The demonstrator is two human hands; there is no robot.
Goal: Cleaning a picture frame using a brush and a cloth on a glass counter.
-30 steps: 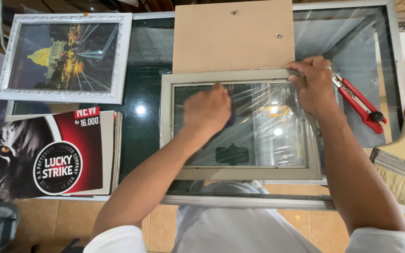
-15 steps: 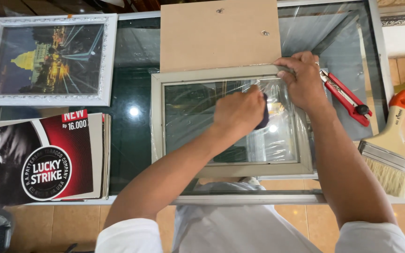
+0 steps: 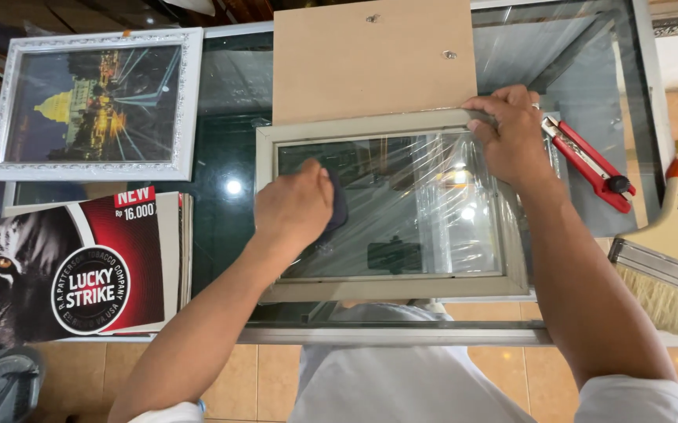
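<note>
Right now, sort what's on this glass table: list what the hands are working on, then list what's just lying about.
In use:
- grey frame with its glass pane
- dark cloth under the left hand
- right hand gripping the frame's top right corner

Lying about:
- backing board
- red cutter
- brush
- white framed picture
- posters

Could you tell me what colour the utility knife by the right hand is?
The utility knife is red with black parts; head view.
</note>
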